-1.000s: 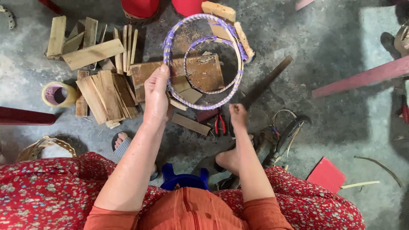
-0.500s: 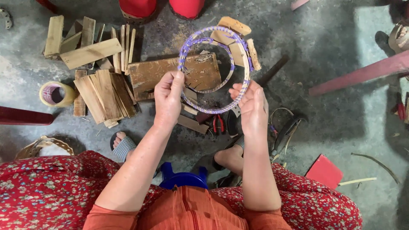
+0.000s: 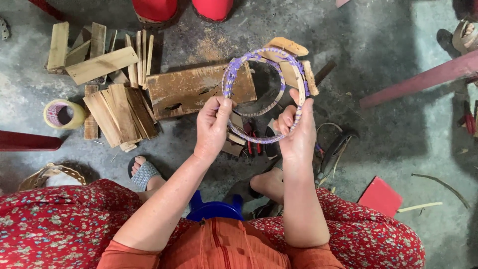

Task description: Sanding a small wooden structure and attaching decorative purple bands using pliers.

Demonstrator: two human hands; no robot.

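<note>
- Above the concrete floor [image 3: 398,124], the left hand [image 3: 213,127] and right hand [image 3: 297,130] both grip the purple-wrapped hoop [image 3: 238,67].
- Step judged: inspecting or adjusting the wrapping; the next move calls for a steady two-point hold.

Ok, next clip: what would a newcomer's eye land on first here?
The purple-wrapped hoop at centre, held up by both hands: the left hand grips its lower left, the right hand its lower right. Behind it a flat wooden board lies on the concrete floor, with wood slats piled to the left beside a tape roll.
</note>
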